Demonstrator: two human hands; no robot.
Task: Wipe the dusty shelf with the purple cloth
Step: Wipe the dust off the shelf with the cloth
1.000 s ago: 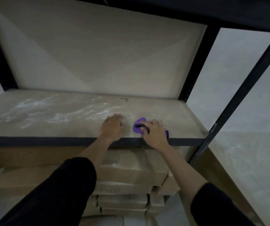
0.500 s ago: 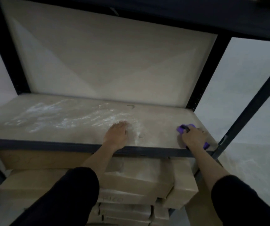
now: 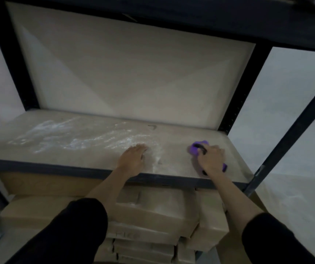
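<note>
The purple cloth [image 3: 198,148] lies on the right part of the dusty shelf [image 3: 175,138], pressed flat under the right hand [image 3: 211,159], whose fingers close over it. The left hand [image 3: 134,158] rests open, palm down, at the edge of the white dust [image 3: 67,138]. Risk: that planted palm may smear powder onto wiped board, or a stroke may push dust off the front edge onto the boxes [image 3: 153,212] below.
</note>
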